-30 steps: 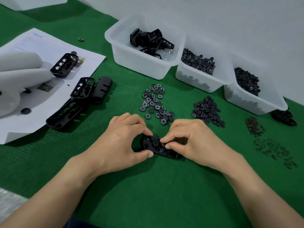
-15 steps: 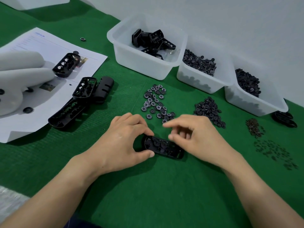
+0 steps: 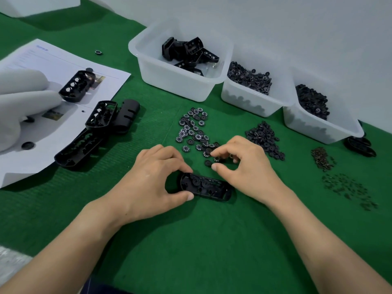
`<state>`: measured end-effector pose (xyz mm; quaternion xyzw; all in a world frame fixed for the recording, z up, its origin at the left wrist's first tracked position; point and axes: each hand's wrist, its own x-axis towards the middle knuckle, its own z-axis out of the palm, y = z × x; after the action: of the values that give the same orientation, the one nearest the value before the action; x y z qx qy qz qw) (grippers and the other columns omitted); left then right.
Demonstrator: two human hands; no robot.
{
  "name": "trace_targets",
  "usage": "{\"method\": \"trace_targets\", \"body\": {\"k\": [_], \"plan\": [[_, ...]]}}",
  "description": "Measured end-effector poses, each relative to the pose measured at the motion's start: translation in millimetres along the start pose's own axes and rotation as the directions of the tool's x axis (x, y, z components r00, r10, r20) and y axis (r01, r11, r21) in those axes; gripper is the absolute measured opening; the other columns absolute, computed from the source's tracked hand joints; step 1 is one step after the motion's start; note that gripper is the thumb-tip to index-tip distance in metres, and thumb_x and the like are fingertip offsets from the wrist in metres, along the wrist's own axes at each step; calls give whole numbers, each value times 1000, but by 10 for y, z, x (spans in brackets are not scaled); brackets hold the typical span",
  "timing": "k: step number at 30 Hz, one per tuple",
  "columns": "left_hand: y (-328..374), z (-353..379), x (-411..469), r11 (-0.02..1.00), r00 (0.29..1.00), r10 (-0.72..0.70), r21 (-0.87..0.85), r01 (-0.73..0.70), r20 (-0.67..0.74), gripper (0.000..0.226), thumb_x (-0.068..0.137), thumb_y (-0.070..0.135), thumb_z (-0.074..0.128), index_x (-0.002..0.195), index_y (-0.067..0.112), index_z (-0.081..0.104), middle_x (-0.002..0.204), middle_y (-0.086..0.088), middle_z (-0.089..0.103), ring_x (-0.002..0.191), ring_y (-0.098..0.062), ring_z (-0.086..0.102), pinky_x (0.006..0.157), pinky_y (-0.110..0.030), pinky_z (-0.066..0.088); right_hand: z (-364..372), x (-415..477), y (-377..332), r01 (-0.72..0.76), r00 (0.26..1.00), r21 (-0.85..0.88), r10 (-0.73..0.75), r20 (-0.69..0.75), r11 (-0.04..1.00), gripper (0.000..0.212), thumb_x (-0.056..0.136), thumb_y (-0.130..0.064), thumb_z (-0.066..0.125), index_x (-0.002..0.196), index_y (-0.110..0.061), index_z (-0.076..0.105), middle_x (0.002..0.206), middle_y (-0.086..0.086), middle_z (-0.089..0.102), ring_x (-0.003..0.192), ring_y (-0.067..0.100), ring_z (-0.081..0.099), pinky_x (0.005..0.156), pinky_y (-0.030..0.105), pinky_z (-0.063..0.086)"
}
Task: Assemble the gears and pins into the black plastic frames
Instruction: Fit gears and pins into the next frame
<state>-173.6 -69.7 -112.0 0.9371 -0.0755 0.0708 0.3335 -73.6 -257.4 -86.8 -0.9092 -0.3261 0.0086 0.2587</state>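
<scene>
We see left hand (image 3: pixel 148 177) gripping left end of black frame (image 3: pixel 209 186) on tabletop (image 3: pixel 212 240); right hand (image 3: pixel 246 164) just behind frame, fingers (image 3: pixel 222 149) curled over loose gears (image 3: pixel 193 128), can't tell if pinching one.

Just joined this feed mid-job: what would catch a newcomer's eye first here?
At centre on the green felt mat, the left hand grips one end of a black oblong plastic frame, while the right hand curls over a scattered pile of small black gears just behind it. Along the white wall, three translucent white plastic bins hold more black parts.
</scene>
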Motion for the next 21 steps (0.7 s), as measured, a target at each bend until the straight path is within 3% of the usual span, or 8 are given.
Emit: {"method": "trace_targets", "body": {"k": [4, 8, 11, 15, 21], "plan": [[1, 2, 1, 1000, 1000, -3, 5, 3, 0, 39, 68, 48, 72, 101, 29, 64, 98, 16, 50, 95, -5, 42, 88, -25, 24, 45, 45, -45, -22, 998, -24, 23, 60, 999, 10, 76, -27, 72, 86, -25, 70, 84, -2, 54, 80, 9, 50, 74, 27, 38], [1, -1, -4, 1000, 1000, -6, 4, 6, 1, 38, 68, 47, 71, 101, 29, 64, 99, 15, 50, 96, -6, 42, 88, -24, 23, -11, 33, -45, -23, 997, 45, 20, 80, 999, 7, 75, -22, 73, 80, -23, 68, 84, -6, 52, 71, -3, 44, 70, 19, 32], [-2, 0, -3, 1000, 1000, -7, 4, 7, 0, 38, 68, 47, 71, 101, 29, 64, 99, 15, 50, 96, -6, 42, 89, -25, 24, -142, -105, -21, -5, 993, 152, -13, 116, 988, 10, 73, -20, 73, 79, -26, 68, 85, -8, 54, 74, 0, 49, 67, 15, 34], [-9, 9, 4, 1000, 1000, -5, 4, 5, 3, 40, 68, 54, 68, 100, 29, 64, 98, 15, 50, 95, -6, 43, 89, -26, 25, -143, -269, -44, 38, 984, 124, -59, 171, 991, 11, 73, -19, 74, 82, -25, 70, 87, -5, 56, 84, 10, 54, 78, 30, 44], [-14, 8, -2, 1000, 1000, -5, 4, 5, 2, 41, 68, 56, 66, 100, 30, 64, 98, 15, 50, 95, -6, 43, 90, -27, 26, -110, -293, -52, 110, 986, 94, -120, 119, 990, 11, 73, -18, 75, 83, -23, 71, 84, -3, 56, 82, 15, 55, 75, 36, 46]]}}
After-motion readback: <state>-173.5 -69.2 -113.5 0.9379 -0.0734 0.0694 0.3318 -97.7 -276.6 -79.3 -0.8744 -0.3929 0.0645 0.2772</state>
